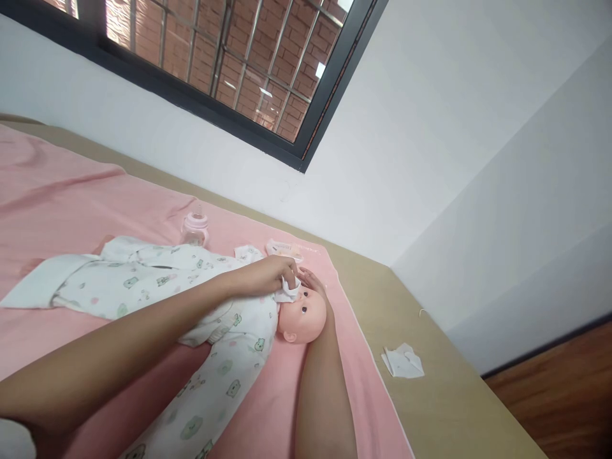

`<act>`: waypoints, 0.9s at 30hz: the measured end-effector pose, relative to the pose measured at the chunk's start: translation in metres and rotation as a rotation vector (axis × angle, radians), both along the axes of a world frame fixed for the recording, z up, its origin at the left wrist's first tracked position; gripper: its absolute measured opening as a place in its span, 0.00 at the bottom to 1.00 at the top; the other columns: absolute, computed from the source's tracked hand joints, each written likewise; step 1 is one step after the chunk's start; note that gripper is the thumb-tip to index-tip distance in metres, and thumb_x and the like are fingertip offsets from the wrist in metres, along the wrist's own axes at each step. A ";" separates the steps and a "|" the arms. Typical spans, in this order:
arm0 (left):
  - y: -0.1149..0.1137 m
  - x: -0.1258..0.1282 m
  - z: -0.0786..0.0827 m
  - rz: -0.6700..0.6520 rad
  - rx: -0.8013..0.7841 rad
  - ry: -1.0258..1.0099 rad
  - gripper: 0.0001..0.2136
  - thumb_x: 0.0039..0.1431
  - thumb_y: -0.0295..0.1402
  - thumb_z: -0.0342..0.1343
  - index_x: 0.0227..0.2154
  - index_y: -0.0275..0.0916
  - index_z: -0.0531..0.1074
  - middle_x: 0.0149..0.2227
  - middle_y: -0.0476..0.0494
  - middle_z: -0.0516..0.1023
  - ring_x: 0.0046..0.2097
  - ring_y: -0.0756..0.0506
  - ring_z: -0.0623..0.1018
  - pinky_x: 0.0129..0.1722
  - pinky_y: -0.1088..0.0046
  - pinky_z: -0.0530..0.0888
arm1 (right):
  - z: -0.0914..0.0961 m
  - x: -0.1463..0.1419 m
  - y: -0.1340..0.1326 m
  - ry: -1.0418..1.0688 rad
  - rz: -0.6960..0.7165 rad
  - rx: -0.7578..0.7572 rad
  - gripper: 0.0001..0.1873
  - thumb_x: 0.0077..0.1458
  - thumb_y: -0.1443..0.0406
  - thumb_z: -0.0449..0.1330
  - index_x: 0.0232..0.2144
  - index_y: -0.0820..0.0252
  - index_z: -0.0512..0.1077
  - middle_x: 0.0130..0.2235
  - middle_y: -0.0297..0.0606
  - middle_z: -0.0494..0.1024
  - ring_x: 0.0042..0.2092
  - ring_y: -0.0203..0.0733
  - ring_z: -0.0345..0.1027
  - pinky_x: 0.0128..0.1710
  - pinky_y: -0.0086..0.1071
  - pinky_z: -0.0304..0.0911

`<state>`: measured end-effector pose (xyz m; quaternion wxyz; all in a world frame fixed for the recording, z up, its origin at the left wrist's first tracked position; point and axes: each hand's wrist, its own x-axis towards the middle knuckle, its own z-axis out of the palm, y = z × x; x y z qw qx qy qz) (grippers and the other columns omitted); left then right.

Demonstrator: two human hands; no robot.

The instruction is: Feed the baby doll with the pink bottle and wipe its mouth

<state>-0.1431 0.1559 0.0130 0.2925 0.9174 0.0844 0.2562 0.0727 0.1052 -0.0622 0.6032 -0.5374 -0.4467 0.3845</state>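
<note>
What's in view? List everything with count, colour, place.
walls: 2, white, behind and right
window: 1, dark-framed, top
metal bars: several, silvery, across window
brick wall: 1, reddish-brown, outside
wooden panel: 1, brown, lower right
platform: 1, tan, along walls
blanket: 1, pink, on platform
baby doll: 1, pinkish, lying on blanket
outfit: 1, white printed, on doll
baby bottle: 1, clear and pink, beyond doll
packet: 1, whitish, beyond doll's head
folded tissue: 1, white, on platform
crumpled tissue: 1, white, at doll's face
sleeve: 1, white, lower left
left hand: 1, bare, holding crumpled tissue
right hand: 1, bare, cupping doll's head
</note>
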 end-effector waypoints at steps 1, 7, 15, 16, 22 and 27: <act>0.000 -0.001 0.001 0.015 0.004 0.000 0.22 0.40 0.12 0.45 0.28 0.37 0.80 0.39 0.47 0.74 0.39 0.50 0.75 0.38 0.80 0.67 | 0.000 0.000 0.001 -0.010 0.001 -0.002 0.22 0.48 0.63 0.61 0.48 0.54 0.71 0.53 0.39 0.76 0.58 0.46 0.66 0.58 0.42 0.60; 0.006 0.000 0.001 0.196 0.074 0.014 0.21 0.41 0.15 0.46 0.31 0.38 0.80 0.41 0.45 0.75 0.42 0.46 0.75 0.40 0.75 0.68 | -0.003 0.003 0.005 -0.041 0.010 -0.009 0.20 0.49 0.61 0.61 0.46 0.54 0.72 0.55 0.40 0.74 0.58 0.44 0.65 0.59 0.39 0.59; 0.010 0.004 -0.006 0.226 0.167 0.054 0.21 0.43 0.19 0.46 0.34 0.40 0.81 0.43 0.43 0.75 0.42 0.44 0.76 0.38 0.73 0.69 | -0.001 0.003 0.005 -0.037 0.048 -0.026 0.16 0.47 0.65 0.61 0.42 0.55 0.75 0.55 0.38 0.74 0.59 0.44 0.64 0.60 0.37 0.58; 0.010 0.003 -0.006 0.225 0.165 0.052 0.21 0.43 0.19 0.46 0.33 0.40 0.81 0.43 0.44 0.75 0.42 0.44 0.76 0.38 0.73 0.69 | -0.001 0.002 0.004 -0.035 0.037 -0.025 0.17 0.47 0.64 0.61 0.42 0.55 0.74 0.55 0.38 0.74 0.59 0.44 0.64 0.59 0.38 0.58; 0.007 0.002 -0.002 0.203 0.125 0.031 0.20 0.39 0.16 0.45 0.28 0.39 0.80 0.40 0.46 0.76 0.41 0.46 0.76 0.38 0.75 0.69 | 0.003 -0.005 -0.002 0.003 -0.041 -0.034 0.20 0.47 0.65 0.61 0.45 0.54 0.72 0.54 0.41 0.75 0.57 0.46 0.67 0.58 0.40 0.60; 0.007 0.002 -0.002 0.182 0.109 0.020 0.20 0.38 0.15 0.45 0.27 0.38 0.79 0.38 0.45 0.77 0.40 0.47 0.76 0.38 0.77 0.68 | 0.005 -0.009 -0.006 -0.049 -0.024 -0.001 0.18 0.45 0.67 0.63 0.42 0.55 0.74 0.56 0.39 0.74 0.59 0.46 0.64 0.60 0.38 0.58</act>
